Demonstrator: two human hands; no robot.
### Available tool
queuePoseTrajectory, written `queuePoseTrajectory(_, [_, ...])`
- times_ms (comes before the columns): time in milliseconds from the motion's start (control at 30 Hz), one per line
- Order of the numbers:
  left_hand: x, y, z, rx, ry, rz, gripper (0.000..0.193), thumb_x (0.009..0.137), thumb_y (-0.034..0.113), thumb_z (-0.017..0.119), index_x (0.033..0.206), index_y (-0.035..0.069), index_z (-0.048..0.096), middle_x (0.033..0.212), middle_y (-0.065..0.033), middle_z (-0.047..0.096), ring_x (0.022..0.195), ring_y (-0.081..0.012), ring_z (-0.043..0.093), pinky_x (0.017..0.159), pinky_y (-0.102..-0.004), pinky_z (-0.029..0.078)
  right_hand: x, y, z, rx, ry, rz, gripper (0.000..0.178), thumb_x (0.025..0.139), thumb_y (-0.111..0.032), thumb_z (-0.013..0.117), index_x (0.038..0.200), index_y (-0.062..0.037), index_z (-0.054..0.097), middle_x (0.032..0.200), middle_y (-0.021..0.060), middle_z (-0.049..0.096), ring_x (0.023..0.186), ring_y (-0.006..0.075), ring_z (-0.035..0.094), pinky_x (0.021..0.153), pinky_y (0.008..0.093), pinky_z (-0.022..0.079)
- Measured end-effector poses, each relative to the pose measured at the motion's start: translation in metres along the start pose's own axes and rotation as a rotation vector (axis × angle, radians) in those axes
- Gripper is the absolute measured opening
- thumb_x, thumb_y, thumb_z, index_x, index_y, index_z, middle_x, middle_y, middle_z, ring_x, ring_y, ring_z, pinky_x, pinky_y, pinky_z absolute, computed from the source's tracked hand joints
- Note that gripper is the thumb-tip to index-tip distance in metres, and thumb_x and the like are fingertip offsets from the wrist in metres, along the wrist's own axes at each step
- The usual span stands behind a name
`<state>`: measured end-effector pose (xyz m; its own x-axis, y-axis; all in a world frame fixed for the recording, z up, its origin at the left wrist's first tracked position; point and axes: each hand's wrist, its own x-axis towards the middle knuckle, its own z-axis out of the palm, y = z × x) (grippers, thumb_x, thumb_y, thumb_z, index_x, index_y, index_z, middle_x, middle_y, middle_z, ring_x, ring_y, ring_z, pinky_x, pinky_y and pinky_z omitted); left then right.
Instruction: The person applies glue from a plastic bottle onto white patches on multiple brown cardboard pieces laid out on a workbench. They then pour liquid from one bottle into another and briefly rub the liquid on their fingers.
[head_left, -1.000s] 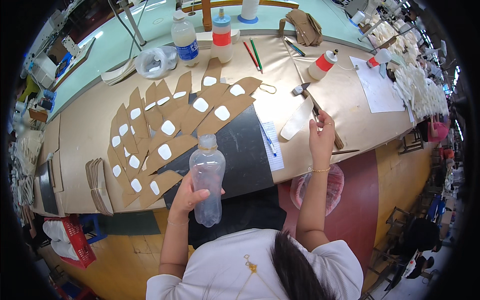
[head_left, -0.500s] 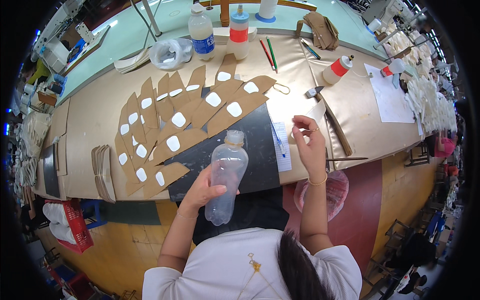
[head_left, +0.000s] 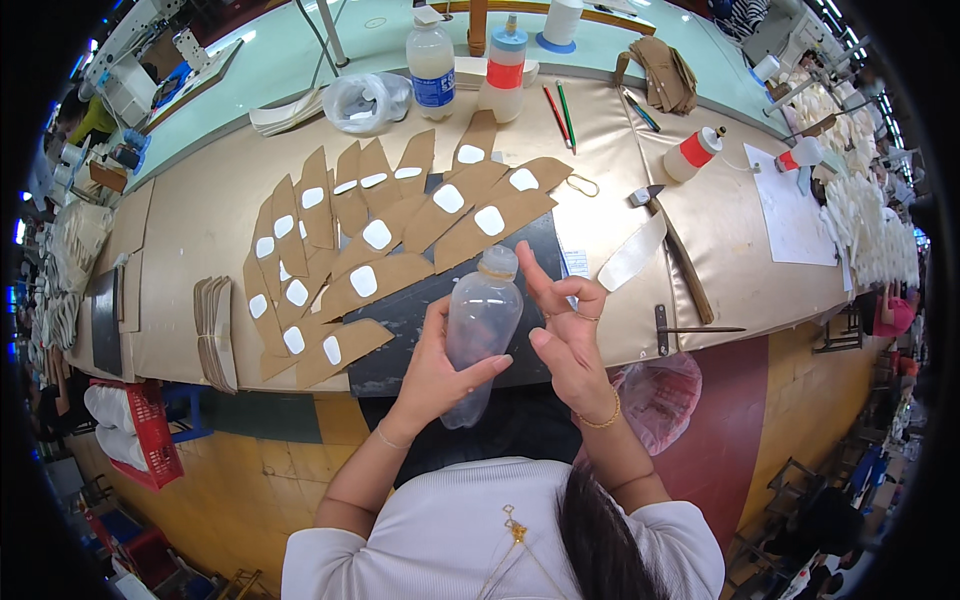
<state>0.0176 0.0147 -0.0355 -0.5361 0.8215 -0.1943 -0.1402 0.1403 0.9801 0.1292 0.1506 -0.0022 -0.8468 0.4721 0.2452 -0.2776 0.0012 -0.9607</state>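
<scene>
Centrally, just in front of the chest and above the near edge of the padded workbench [head_left: 200,215], a clear, apparently empty plastic squeeze bottle [head_left: 480,335] is held upright with a slight tilt. Left hand [head_left: 440,375] wraps its lower body, thumb across the front, fingers behind: a firm grip that steadies the bottle off the bench. Right hand [head_left: 565,335] is at the neck, index finger raised beside the pale cap [head_left: 497,262], other fingers loosely curled; it holds nothing outright, and whether the fingertips actually pinch the cap is hard to tell at this angle. Beyond the hands lies a dark cutting mat [head_left: 420,320], and over it a fan of tan leather pieces [head_left: 370,240], each with a white patch, overlapped like shingles so every patch stays exposed. A stack of similar pieces [head_left: 215,330] sits on edge at the left. To the right, near but apart from the bottle: a hammer [head_left: 680,250], a pale curved strip [head_left: 632,253], a small red-capped glue bottle [head_left: 692,155]. Far edge holds a water bottle [head_left: 431,62], a red-banded dispenser bottle [head_left: 505,70], pencils [head_left: 560,110], a crumpled plastic bag [head_left: 365,100]. A pink bag [head_left: 660,395] hangs under the bench edge, within reach for scraps, probably.
</scene>
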Motion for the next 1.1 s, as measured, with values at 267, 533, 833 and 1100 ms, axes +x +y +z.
queuePoseTrajectory(267, [-0.003,0.021,0.013,0.418,0.122,0.018,0.095,0.071,0.036,0.077,0.14,0.003,0.022,0.111,-0.0225,0.057,0.09,-0.0345,0.063,0.078,-0.0388,0.05,-0.004,0.008,0.005,0.005,0.018,0.045,0.044,0.083,-0.004,0.047,0.117,-0.015,0.023,0.149,0.0274,0.014,0.141,0.0343,0.01,0.113,0.0432,0.004])
queuePoseTrajectory(533, [-0.005,0.028,0.014,0.525,0.05,-0.049,0.092,0.072,0.037,0.076,0.14,0.004,0.023,0.104,-0.0215,0.061,0.086,-0.0342,0.064,0.077,-0.039,0.05,0.004,0.007,-0.005,0.046,0.048,-0.073,0.042,0.086,-0.016,0.054,0.116,-0.0145,0.025,0.142,0.029,0.031,0.141,0.0348,0.008,0.112,0.0452,0.0])
queuePoseTrajectory(833, [-0.005,0.025,0.0,0.133,-0.139,-0.023,0.09,0.069,0.031,0.079,0.139,0.008,0.028,0.125,-0.0151,0.051,0.112,-0.0263,0.053,0.094,-0.0366,0.041,0.017,-0.006,-0.029,-0.654,-0.065,-0.222,0.037,0.091,-0.031,0.044,0.12,-0.0113,0.034,0.14,0.0117,0.043,0.141,0.0366,0.007,0.109,0.0519,-0.009])
queuePoseTrajectory(1100, [-0.005,0.021,-0.001,-0.008,-0.118,0.03,0.089,0.069,0.024,0.079,0.139,0.006,0.028,0.129,-0.0126,0.046,0.119,-0.0222,0.046,0.099,-0.0346,0.037,0.013,-0.008,-0.031,-0.738,-0.097,-0.271,0.041,0.089,-0.029,0.046,0.123,-0.0097,0.036,0.139,0.0096,0.046,0.14,0.0391,0.011,0.109,0.054,-0.009])
